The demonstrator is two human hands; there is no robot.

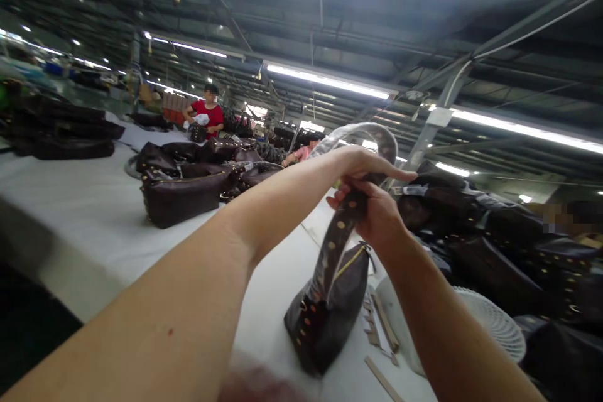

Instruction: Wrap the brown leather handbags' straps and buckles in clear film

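Note:
A dark brown handbag [346,308] with gold studs and a yellowish zip edge stands tilted on the white-covered table. Its studded strap [340,226] rises from the bag and is wrapped in clear plastic, curving into a loop at the top. My right hand [379,210] is closed round the strap, fingers curled about it. Just above, my left hand [365,163] lies across the strap and appears to grip it, with one digit stretched out to the right. Its other fingers are largely hidden.
Several dark handbags [188,195] lie on the white table [61,201] to the left. More bags [490,264] are piled at right, near a white plastic basket [494,320]. Flat strips [381,326] lie beside the handbag. A co-worker in red [214,114] stands farther back.

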